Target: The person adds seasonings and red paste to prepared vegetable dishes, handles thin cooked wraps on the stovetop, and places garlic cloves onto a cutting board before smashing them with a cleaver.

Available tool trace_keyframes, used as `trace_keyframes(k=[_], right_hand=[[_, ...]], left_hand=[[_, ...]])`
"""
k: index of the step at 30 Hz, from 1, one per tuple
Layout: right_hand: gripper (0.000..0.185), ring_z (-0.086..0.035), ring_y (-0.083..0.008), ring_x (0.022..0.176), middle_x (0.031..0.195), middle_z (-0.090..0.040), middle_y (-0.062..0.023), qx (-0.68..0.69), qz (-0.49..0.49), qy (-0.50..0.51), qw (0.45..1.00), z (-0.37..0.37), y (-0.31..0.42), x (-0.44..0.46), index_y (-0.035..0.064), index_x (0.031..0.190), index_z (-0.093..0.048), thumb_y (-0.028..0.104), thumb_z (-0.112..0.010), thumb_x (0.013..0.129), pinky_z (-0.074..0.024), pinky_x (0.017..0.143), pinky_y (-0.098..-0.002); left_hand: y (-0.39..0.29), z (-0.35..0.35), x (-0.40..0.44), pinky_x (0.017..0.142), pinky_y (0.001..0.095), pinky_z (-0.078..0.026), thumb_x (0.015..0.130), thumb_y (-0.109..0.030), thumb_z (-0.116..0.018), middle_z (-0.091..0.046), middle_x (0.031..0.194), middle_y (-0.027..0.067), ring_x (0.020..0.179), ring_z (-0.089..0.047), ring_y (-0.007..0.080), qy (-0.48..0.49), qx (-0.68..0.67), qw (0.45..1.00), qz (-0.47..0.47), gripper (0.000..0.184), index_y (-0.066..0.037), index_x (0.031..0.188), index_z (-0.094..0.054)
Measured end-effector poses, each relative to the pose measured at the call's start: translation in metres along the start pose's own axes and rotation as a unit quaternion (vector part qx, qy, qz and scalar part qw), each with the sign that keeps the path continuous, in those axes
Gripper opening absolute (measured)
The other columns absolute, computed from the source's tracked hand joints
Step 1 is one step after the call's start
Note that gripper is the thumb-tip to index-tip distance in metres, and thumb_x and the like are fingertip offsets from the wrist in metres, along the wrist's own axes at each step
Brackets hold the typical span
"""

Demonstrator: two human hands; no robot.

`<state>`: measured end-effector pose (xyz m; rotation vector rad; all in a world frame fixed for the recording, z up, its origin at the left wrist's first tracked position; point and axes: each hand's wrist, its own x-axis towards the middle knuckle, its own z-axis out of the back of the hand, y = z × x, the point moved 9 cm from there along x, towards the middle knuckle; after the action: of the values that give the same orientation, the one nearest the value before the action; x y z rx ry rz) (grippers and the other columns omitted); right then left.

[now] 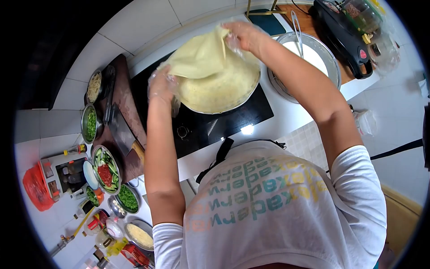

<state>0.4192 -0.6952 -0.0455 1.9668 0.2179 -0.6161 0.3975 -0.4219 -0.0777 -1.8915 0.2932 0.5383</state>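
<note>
A thin, pale yellow pancake [199, 56] hangs between my two hands, partly lifted and folded over. My left hand [162, 87], in a clear plastic glove, grips its near-left edge. The far-right edge is pinched by my gloved right hand [244, 36], held higher up. Below lies a round pan [224, 111] with a pale yellow, bubbly pancake layer [215, 92] spread in it; whether this joins the lifted sheet I cannot tell. The pan rests on a black glass cooktop [206, 134].
Right of the cooktop stands a metal basin [329, 56] of white liquid with a whisk [296, 33], beside a black appliance [342, 38]. On the left are a cutting board [127, 157], a cleaver [121, 130], and bowls of chopped greens [92, 123] and cucumber with red sauce [106, 172].
</note>
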Motion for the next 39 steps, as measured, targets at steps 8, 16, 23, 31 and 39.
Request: trace_keyframes(k=[8,16,23,31,39], right_hand=[[0.014,-0.061,-0.0208,0.073,0.081,-0.062,-0.0103,-0.004,0.178,0.141,0.974,-0.020,0.096,-0.007,0.0037,0.090,-0.058,0.016,-0.058,0.083,-0.0526,0.069,-0.0303],[0.012,-0.062,-0.0247,0.074,0.085,-0.063,-0.0124,0.017,0.191,0.139,0.971,-0.026,0.128,-0.061,0.0006,0.092,-0.057,0.009,-0.052,0.085,-0.0532,0.071,-0.0346],[0.024,-0.063,-0.0257,0.079,0.088,-0.064,-0.0118,0.043,0.222,0.188,0.956,-0.010,0.121,-0.048,-0.0005,0.098,-0.055,0.019,-0.057,0.085,-0.0527,0.073,-0.0329],[0.029,-0.057,-0.0136,0.073,0.086,-0.061,-0.0056,-0.135,0.030,-0.017,0.990,0.108,-0.070,-0.057,0.0054,0.101,-0.058,0.023,-0.065,0.078,-0.0459,0.060,-0.0276],[0.037,-0.060,-0.0201,0.082,0.098,-0.062,-0.0127,-0.367,0.081,-0.095,0.922,0.103,-0.056,-0.052,-0.0009,0.113,-0.054,0.018,-0.059,0.081,-0.0482,0.074,-0.0306]], left_hand=[[-0.120,-0.044,-0.036,0.069,0.0340,-0.055,0.082,-0.006,-0.059,-0.058,0.098,0.0161,0.088,-0.060,0.0257,0.104,-0.142,0.974,-0.144,0.028,0.007,0.106,-0.052],[-0.132,-0.054,-0.036,0.053,0.0185,-0.049,0.084,0.002,-0.053,-0.056,0.091,0.0130,0.066,-0.056,0.0160,0.170,-0.192,0.960,-0.111,0.023,0.010,0.105,-0.053],[-0.148,-0.042,-0.043,0.079,0.0308,-0.048,0.080,-0.006,-0.062,-0.056,0.103,0.0130,0.089,-0.056,0.0207,0.064,0.124,0.918,-0.371,0.031,0.005,0.108,-0.053],[0.070,0.033,-0.033,0.046,0.0253,-0.047,0.083,-0.010,-0.058,-0.060,0.081,0.0054,0.062,-0.058,0.0132,0.072,0.169,0.981,-0.058,0.017,-0.001,0.097,-0.055],[0.051,0.036,-0.012,0.055,0.0266,-0.046,0.081,-0.017,-0.064,-0.059,0.076,0.0043,0.062,-0.056,0.0127,-0.061,0.307,0.944,-0.109,0.020,-0.002,0.092,-0.057]])
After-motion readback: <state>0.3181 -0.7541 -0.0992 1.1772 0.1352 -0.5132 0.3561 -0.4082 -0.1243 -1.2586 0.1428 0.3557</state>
